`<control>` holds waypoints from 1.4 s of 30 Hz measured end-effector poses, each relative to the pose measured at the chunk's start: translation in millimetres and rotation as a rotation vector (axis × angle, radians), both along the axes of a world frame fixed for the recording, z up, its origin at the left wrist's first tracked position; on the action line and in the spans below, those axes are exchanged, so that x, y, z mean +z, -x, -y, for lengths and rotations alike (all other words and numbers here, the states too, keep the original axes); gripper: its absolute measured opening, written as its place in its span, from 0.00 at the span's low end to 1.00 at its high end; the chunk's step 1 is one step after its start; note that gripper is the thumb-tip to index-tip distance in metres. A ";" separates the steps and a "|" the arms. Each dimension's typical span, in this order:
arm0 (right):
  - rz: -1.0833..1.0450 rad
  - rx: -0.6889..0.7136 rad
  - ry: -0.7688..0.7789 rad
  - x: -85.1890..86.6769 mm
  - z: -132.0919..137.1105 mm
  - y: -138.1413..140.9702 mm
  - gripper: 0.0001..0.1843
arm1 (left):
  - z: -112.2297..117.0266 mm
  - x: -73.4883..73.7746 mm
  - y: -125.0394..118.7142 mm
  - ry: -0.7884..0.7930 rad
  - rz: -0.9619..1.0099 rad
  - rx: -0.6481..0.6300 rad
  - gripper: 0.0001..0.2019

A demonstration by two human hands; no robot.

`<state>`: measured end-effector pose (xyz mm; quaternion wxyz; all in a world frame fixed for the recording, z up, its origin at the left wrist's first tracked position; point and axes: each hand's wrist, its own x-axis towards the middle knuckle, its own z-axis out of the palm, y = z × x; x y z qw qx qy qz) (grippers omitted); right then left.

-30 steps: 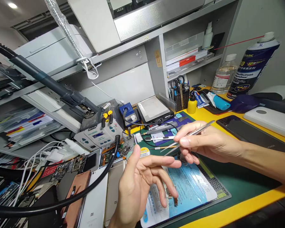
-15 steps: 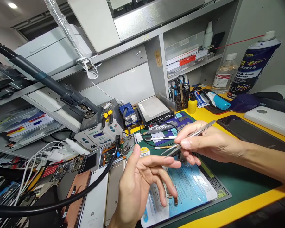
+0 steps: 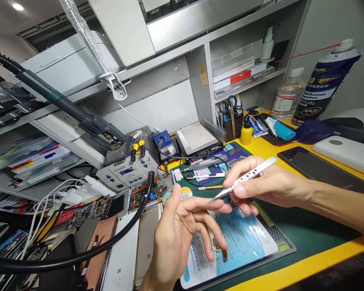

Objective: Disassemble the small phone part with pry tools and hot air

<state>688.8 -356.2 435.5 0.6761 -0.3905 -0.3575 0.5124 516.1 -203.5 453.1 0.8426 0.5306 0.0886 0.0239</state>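
Observation:
My right hand (image 3: 255, 184) is closed around silver tweezers (image 3: 245, 177) with a row of dark holes. The tweezer tips come down at the index finger of my left hand (image 3: 182, 230); whether a tiny part sits there is too small to tell. With fingers apart and palm turned inward, my left hand hovers over a blue-and-white printed sheet (image 3: 245, 238). On that sheet, just past my left fingertips, lies a small brown flex-cable part (image 3: 225, 254). My left fingers partly hide it.
Left of my hand lie several phones, among them a white phone (image 3: 121, 250), and an open board tray (image 3: 153, 188). A black hose (image 3: 109, 246) crosses them. Behind stand a rework station (image 3: 130, 171) and a hot plate (image 3: 197, 139); a spray can (image 3: 324, 83) stands right.
My right hand has rolled the tweezers so their flat, holed side shows, and their tips look closer together at my left index finger. My left hand has hardly moved.

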 end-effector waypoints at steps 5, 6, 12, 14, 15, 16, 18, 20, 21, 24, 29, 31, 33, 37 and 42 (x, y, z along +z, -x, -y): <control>-0.005 -0.014 -0.017 4.0 -1.1 1.2 0.10 | 0.2 -0.3 0.0 0.012 0.002 -0.015 0.39; -0.011 -0.021 -0.014 4.8 -1.4 1.5 0.12 | 0.2 -0.2 0.0 0.012 0.000 -0.014 0.39; -0.014 -0.029 -0.018 3.7 -0.9 0.2 0.08 | -0.7 0.7 -0.7 0.027 -0.019 -0.018 0.39; -0.003 -0.022 -0.020 2.8 0.3 -0.7 0.06 | -1.0 0.9 -1.0 0.041 -0.031 -0.027 0.39; 0.004 -0.017 -0.021 2.7 0.9 -0.9 0.06 | -1.1 0.9 -1.1 0.047 -0.035 -0.029 0.39; 0.014 -0.013 -0.023 2.7 1.4 -1.1 0.05 | -1.2 0.8 -1.2 0.051 -0.036 -0.027 0.39; 0.033 -0.007 -0.036 2.9 1.9 -1.3 0.04 | -1.3 0.5 -1.6 0.062 -0.036 -0.024 0.38; 0.046 0.000 -0.046 3.1 1.8 -1.6 0.04 | -1.5 0.1 -2.0 0.082 -0.033 -0.035 0.38; 0.051 0.003 -0.046 3.0 1.6 -1.9 0.04 | -1.6 0.0 -2.1 0.096 -0.029 -0.045 0.38; 0.056 0.007 -0.050 2.1 1.2 -3.1 0.05 | -1.7 -0.3 -2.2 0.141 -0.025 -0.075 0.38; 0.038 0.012 -0.057 -0.2 1.8 -4.3 0.06 | -2.1 0.0 -2.4 0.172 -0.031 -0.090 0.39; 0.028 0.014 -0.054 -1.1 2.1 -4.6 0.06 | -2.6 0.3 -2.6 0.170 -0.035 -0.091 0.39; 0.025 0.020 -0.056 -1.9 2.1 -4.7 0.06 | -3.0 0.7 -2.6 0.163 -0.040 -0.091 0.39; 0.006 0.051 -0.078 -1.7 1.9 -4.2 0.06 | -2.9 1.3 -1.4 0.144 -0.048 -0.072 0.39; -0.037 0.052 -0.088 3.8 2.5 -1.9 0.06 | -1.7 1.1 -0.8 0.102 -0.048 -0.043 0.38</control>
